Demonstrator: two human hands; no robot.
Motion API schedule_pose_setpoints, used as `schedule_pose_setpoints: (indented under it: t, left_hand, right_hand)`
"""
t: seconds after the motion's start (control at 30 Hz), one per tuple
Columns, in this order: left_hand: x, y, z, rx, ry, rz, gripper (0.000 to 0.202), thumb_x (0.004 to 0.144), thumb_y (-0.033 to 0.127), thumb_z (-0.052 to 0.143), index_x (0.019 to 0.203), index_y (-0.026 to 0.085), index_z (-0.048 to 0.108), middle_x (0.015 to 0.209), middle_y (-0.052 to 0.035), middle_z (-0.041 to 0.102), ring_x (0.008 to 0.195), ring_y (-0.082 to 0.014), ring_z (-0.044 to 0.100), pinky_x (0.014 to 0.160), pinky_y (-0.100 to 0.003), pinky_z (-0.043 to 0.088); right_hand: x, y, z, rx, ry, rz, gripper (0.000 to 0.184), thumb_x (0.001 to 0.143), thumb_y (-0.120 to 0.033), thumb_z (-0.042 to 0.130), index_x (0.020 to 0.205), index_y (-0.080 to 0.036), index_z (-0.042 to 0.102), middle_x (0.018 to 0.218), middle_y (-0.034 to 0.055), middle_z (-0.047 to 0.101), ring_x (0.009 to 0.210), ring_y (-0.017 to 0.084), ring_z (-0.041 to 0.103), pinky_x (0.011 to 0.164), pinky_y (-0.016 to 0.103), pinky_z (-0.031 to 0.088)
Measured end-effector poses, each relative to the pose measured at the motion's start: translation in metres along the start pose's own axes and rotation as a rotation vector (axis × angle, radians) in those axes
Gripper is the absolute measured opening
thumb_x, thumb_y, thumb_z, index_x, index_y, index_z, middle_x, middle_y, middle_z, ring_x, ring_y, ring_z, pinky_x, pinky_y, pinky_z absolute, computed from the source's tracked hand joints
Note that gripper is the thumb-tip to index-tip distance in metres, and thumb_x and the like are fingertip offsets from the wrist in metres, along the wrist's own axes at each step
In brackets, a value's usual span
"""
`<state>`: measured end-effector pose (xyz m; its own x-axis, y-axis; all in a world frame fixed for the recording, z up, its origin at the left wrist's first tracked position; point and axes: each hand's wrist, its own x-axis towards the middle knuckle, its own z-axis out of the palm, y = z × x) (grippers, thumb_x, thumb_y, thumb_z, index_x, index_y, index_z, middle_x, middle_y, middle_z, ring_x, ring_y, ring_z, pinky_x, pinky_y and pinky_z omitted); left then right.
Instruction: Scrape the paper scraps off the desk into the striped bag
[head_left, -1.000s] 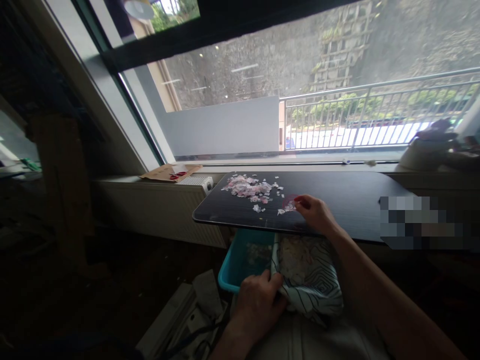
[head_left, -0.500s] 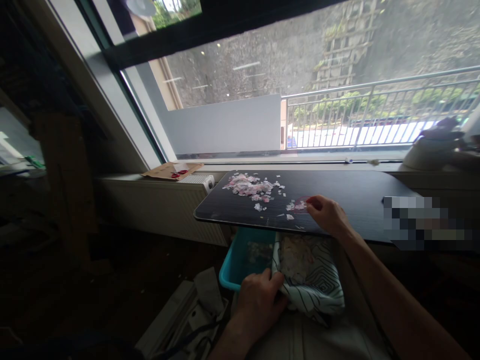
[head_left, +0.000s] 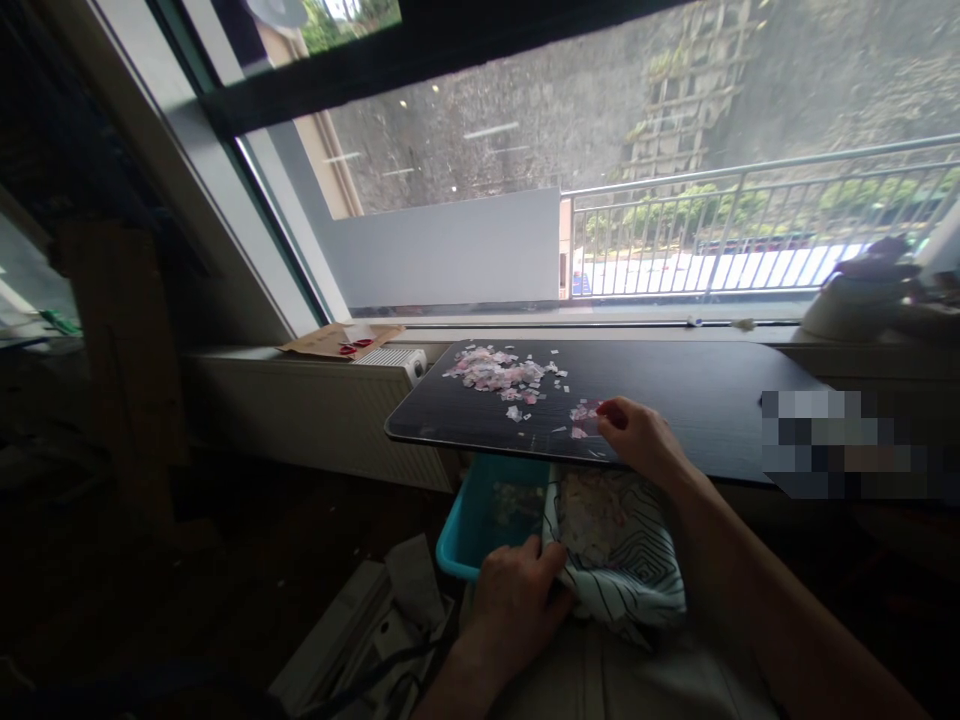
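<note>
On the dark table my right hand (head_left: 637, 435) is closed in a pinch on a thin, see-through pinkish piece (head_left: 587, 412), whose exact kind I cannot make out. The piece lies over a few small paper scraps (head_left: 579, 433) near the front edge. A larger pile of white and pink paper scraps (head_left: 495, 370) spreads farther left. Below the table, my left hand (head_left: 517, 590) grips the near rim of a container lined with black-and-white patterned cloth (head_left: 645, 570), which holds more pale scraps. Beside it stands a turquoise bin (head_left: 457, 535) with some scraps inside.
The dark table (head_left: 697, 400) stands against a window sill. Left of it, a brown envelope with red-handled scissors (head_left: 354, 347) rests by a radiator (head_left: 397, 400). A blurred-out object (head_left: 832, 440) lies at the table's right. White boxes (head_left: 360, 610) sit on the floor.
My right hand has moved slightly left and toward the front edge with the pinkish piece, over the small scraps. My left hand stays on the container rim.
</note>
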<state>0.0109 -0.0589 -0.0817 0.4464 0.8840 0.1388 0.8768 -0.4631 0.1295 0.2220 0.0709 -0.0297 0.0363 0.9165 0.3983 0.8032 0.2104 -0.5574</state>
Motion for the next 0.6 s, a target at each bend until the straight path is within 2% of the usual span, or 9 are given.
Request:
schedule_pose_setpoints:
  t: [0.07,0.17,0.43,0.6]
  left_hand:
    - [0.0,0.0,0.0,-0.004,-0.001,0.0,0.012,0.081,0.03,0.058,0.09,0.023,0.054,0.082,0.0002,0.058,0.07,-0.0188,0.057,0.059,-0.028,0.034]
    - [0.001,0.0,0.0,-0.002,-0.003,-0.001,0.011,0.081,0.029,0.058,0.09,0.024,0.055,0.082,0.0002,0.058,0.071,-0.0188,0.057,0.059,-0.028,0.034]
    - [0.001,0.0,-0.001,0.001,0.0,0.006,0.012,0.08,0.03,0.058,0.089,0.023,0.054,0.081,0.0003,0.058,0.07,-0.019,0.057,0.058,-0.028,0.034]
    - [0.002,0.0,0.0,0.001,0.006,0.004,0.01,0.08,0.029,0.058,0.089,0.024,0.055,0.081,0.0008,0.058,0.07,-0.0189,0.057,0.058,-0.028,0.034]
  right_hand:
    - [0.001,-0.001,0.005,0.053,-0.042,-0.037,0.023,0.075,-0.035,0.052,0.088,-0.023,0.067,0.075,0.0015,0.069,0.067,0.016,0.06,0.059,0.026,0.04]
    - [0.003,0.0,0.006,0.078,-0.017,-0.032,0.024,0.075,-0.035,0.052,0.09,-0.023,0.067,0.075,0.0014,0.069,0.067,0.016,0.061,0.06,0.026,0.041]
    - [0.005,0.007,-0.007,-0.039,0.033,0.061,0.026,0.075,-0.035,0.051,0.092,-0.024,0.067,0.078,0.0022,0.07,0.072,0.019,0.062,0.062,0.028,0.042]
    - [0.007,0.006,0.003,0.06,-0.015,-0.02,0.027,0.077,-0.037,0.051,0.094,-0.022,0.067,0.08,0.0028,0.07,0.072,0.017,0.063,0.062,0.027,0.043]
